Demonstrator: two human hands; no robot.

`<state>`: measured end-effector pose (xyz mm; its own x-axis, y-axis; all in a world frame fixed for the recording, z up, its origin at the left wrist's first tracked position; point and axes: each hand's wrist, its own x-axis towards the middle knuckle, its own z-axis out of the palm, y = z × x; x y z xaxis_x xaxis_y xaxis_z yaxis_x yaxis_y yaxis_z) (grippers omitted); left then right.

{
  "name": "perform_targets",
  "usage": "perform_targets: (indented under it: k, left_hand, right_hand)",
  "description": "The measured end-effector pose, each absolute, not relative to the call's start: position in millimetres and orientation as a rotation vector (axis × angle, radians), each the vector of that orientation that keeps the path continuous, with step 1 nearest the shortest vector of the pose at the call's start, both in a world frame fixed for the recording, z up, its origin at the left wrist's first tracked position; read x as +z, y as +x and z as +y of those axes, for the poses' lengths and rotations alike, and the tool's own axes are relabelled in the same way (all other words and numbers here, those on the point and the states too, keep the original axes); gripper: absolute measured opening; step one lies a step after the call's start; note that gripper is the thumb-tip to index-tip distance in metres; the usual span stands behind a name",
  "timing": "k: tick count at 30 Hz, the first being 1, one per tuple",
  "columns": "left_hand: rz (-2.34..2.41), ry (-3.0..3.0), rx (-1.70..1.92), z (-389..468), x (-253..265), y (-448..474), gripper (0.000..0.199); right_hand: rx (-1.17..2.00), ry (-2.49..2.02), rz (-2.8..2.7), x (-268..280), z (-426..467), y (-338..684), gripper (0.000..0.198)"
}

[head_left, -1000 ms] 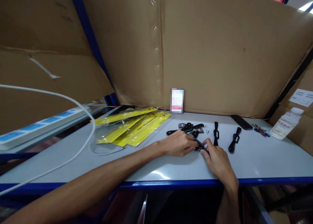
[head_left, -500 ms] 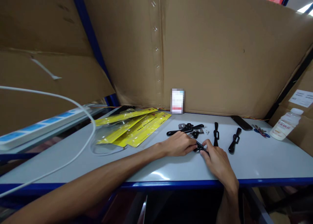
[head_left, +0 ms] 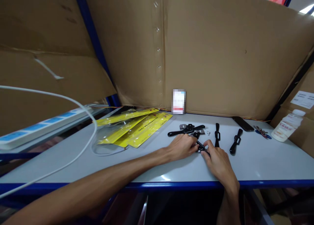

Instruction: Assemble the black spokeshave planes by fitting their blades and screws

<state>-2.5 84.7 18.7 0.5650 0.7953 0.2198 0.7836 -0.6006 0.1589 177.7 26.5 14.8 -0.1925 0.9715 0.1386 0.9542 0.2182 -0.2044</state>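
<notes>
Both hands meet over a black spokeshave body [head_left: 200, 147] low above the grey tabletop. My left hand [head_left: 183, 147] is closed on its left part, fingers bent over it and hiding that end. On the other side, my right hand [head_left: 218, 159] pinches the right handle between thumb and fingers. Just behind the left hand lie another black spokeshave [head_left: 189, 129] with metal plates around it and a dark clamp piece [head_left: 196, 134]. Small silver screws [head_left: 208, 133] sit nearby. Two more bare spokeshave bodies, one upright in view [head_left: 217, 135] and one slanted [head_left: 236, 141], rest to the right.
Yellow blister packs [head_left: 144, 128] overlap on the left, beside a white cable [head_left: 94, 127] and a power strip [head_left: 46, 127]. A lit phone [head_left: 179, 101] leans on the cardboard wall [head_left: 208, 55]. At the right are a dark phone [head_left: 242, 123], keys [head_left: 262, 132] and a white bottle [head_left: 287, 125].
My left hand has shifted slightly right and down over the spokeshave body. My right hand keeps almost the same place and grip. The view has moved a little.
</notes>
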Motion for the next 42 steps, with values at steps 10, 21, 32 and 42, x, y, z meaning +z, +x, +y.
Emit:
perform_targets:
  k: [10,21,32,42]
  left_hand:
    - [0.775,3.026,0.356,88.9,34.3,-25.5,0.014]
    - [0.791,3.180,0.318,93.3,29.4,-23.8,0.015]
    - [1.012,3.099,0.237,91.3,24.6,-15.6,0.016]
    - [1.122,2.949,0.323,88.0,25.7,-13.6,0.019]
  right_hand:
    - [0.136,-1.821,-2.252,12.1,28.5,179.9,0.018]
    - [0.147,-1.815,-2.241,14.5,26.5,178.5,0.018]
    - [0.110,-1.782,-2.214,16.6,26.2,175.1,0.024]
    - [0.105,-1.739,-2.217,16.7,23.9,177.6,0.026]
